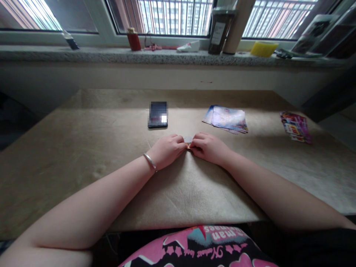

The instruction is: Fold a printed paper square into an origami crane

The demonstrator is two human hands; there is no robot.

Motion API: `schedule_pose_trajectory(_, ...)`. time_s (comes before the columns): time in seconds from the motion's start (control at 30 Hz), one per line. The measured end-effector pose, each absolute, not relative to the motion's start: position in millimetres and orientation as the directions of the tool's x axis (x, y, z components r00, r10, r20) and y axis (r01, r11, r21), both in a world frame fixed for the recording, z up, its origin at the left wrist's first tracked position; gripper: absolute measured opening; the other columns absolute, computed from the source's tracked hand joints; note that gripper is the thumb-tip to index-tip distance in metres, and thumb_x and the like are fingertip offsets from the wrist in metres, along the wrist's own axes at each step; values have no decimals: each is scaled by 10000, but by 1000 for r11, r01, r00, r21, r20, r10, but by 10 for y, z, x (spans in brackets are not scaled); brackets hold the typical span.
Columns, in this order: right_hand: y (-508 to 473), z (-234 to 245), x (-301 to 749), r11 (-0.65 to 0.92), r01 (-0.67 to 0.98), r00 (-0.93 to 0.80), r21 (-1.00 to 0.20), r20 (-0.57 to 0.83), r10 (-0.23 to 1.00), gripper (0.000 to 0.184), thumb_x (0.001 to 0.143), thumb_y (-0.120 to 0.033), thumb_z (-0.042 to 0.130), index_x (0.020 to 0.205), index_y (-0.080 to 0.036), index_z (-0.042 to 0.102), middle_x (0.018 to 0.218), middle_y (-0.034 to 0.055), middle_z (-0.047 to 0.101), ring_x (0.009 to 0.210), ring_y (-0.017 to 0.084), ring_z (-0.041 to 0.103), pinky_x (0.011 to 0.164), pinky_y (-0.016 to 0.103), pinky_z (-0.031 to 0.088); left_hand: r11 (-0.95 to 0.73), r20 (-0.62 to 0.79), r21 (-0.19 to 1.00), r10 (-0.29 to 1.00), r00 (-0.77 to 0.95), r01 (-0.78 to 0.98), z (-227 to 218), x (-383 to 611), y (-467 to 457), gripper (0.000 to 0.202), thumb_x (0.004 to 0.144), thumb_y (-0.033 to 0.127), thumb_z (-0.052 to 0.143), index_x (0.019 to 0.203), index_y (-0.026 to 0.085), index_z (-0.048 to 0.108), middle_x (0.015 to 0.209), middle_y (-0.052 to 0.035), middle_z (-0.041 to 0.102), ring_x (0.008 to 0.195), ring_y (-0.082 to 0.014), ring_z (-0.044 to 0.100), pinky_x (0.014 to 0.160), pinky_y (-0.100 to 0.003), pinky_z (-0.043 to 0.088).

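Close together near the table's middle, my left hand (171, 149) and my right hand (209, 147) pinch a small printed paper (188, 140) from both sides. Its pale top and an orange lower edge show between the fingertips; the rest is covered by my fingers. A silver bangle (150, 161) circles my left wrist. Beyond my left hand lies a dark phone (158, 115), blurred by pixels. Past my right hand rests a loose pile of bluish-purple printed sheets (228, 118).
Several red and pink printed packets or cards (297, 127) lie fanned out at the table's right. Behind the tan-covered table (83, 155) runs a stone windowsill (105, 55), holding a red lighter-like object (134, 39), a dark lidded container (220, 31) and a yellow block (263, 49).
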State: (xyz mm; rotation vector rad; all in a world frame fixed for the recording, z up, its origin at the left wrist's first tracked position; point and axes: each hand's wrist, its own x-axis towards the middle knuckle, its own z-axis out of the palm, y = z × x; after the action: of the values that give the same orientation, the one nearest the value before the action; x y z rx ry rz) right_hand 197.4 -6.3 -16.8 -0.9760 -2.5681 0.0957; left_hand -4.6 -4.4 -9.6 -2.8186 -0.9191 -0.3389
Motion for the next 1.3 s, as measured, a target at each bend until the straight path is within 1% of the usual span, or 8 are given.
schedule_pose_trajectory(0.2,-33,-204,1947,678,635,-591,-371,332,735,77,772,-151,558,752,-164,631,772,52,599,730,153,537,682,255,414,-775,258,-112,582,771,623,-60,-80,-63,196,919,280,502,918,226,690,865,-19,654,717,-127,583,592,-229,394)
schedule_pose_trajectory(0.3,-11,-219,1927,656,639,-578,-402,313,754,91,769,-140,541,760,-152,631,766,54,585,729,153,534,688,252,416,-781,254,-147,563,786,607,-37,-87,-78,238,941,304,462,961,242,691,850,-14,661,696,-114,588,569,-218,374)
schedule_pose_trajectory(0.5,-17,-201,1889,579,702,-525,-415,247,814,118,786,-141,513,789,-139,632,780,67,592,758,167,540,716,262,417,-803,200,-192,530,824,564,-2,-140,-45,211,913,225,493,1055,226,650,848,-10,679,696,-117,612,575,-214,386)
schedule_pose_trajectory(0.67,-18,-203,1898,533,747,-485,-398,224,846,130,823,-193,509,807,-155,633,808,75,622,788,177,551,730,278,415,-836,154,-237,471,869,495,23,-189,-5,298,904,183,506,1173,284,587,874,7,679,700,-117,618,572,-219,392)
schedule_pose_trajectory(0.83,1,-201,1909,485,796,-449,-364,183,875,138,833,-241,516,814,-174,634,815,61,646,776,181,557,691,282,397,-828,177,-262,463,869,495,4,-147,-33,247,935,212,469,1136,220,612,837,-22,658,764,-137,616,661,-248,436)
schedule_pose_trajectory(1.03,16,-207,1915,467,804,-436,-368,169,884,124,839,-250,522,812,-184,624,815,55,654,752,169,557,661,271,390,-823,222,-250,464,857,510,-41,-150,-26,241,938,242,466,1122,237,621,845,-16,659,681,-109,591,589,-223,403)
schedule_pose_trajectory(1.17,22,-218,1915,465,803,-433,-373,172,885,114,835,-241,524,809,-182,618,819,55,651,752,168,555,653,268,386,-826,219,-264,451,865,497,-48,-156,-15,251,929,238,491,1149,243,612,858,-11,661,694,-122,590,588,-232,401)
schedule_pose_trajectory(1.3,32,-240,1930,477,779,-434,-406,200,879,82,821,-229,550,804,-179,613,767,35,627,701,148,534,623,250,370,-812,233,-262,472,850,522,-61,-125,-34,248,938,233,478,1140,231,622,841,-18,651,729,-129,589,607,-236,407)
